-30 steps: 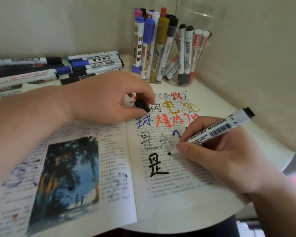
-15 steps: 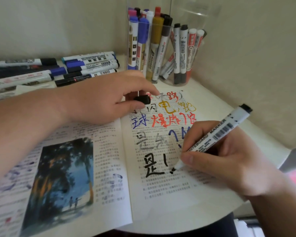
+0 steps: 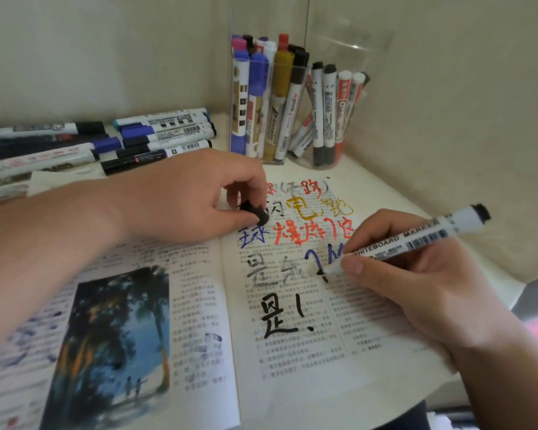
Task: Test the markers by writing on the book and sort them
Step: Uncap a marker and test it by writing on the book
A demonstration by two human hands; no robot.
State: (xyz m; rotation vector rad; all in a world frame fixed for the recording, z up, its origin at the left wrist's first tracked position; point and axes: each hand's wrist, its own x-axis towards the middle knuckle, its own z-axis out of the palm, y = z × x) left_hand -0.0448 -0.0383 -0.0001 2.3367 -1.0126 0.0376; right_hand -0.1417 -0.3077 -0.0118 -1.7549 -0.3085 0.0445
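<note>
A: Noted: right hand (image 3: 416, 280), fingers and thumb curled round the whiteboard marker (image 3: 413, 240), low on the barrel. Its tip is down on the right page of the book (image 3: 308, 392), just under the blue strokes (image 3: 312, 256).

B: And the left hand (image 3: 180, 200)?

A: Thumb and forefinger pinch the black cap (image 3: 255, 210). The hand rests over the top of the fold and holds the pages flat.

B: Ink showing?

A: The black characters (image 3: 277, 318) lower on the page read dense. At the tip there is only a small dark mark, too small to judge.

B: How to finish the test well?

A: My view: one slow full stroke on a bare patch, light pressure, barrel tilted as it is. Faint grey like the pale characters (image 3: 261, 268) above would mean a dying marker.

B: And after?

A: Cap is in the other hand, so recap at once and push till seated. Then sort. Two clear holders stand at the back corner of the bench (image 3: 367, 170): the square holder (image 3: 261, 119) packed upright, the round cup (image 3: 330, 125) with a few leaning. The loose markers (image 3: 159, 131) lie in a row at the left. Which group means "works" I cannot tell.

B: Risk?

A: Wet ink under the writing hand's edge. Lift clear, don't drag.
</note>
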